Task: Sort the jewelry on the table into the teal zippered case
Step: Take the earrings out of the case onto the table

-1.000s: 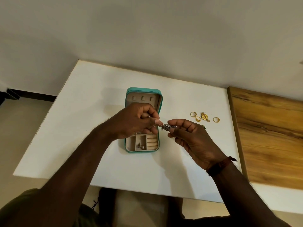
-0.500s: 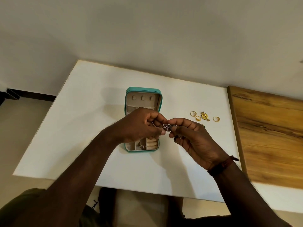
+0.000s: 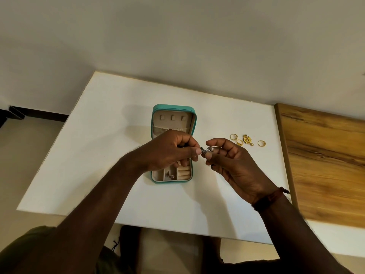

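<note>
The teal zippered case lies open on the white table, lid away from me. A silver piece sits in one of its near compartments. Above the case's right edge, a small silver jewelry piece is pinched from both sides. My left hand pinches its left end, and my right hand pinches its right end. To the right on the table lie three gold rings and a gold flower-shaped earring.
A wooden surface adjoins the table on the right. The wall runs behind the table's far edge. My legs show below the table's near edge.
Both hands have stayed above the case with the silver piece between them. My left hand shifted slightly down and right along the piece, and its fingers regripped.
</note>
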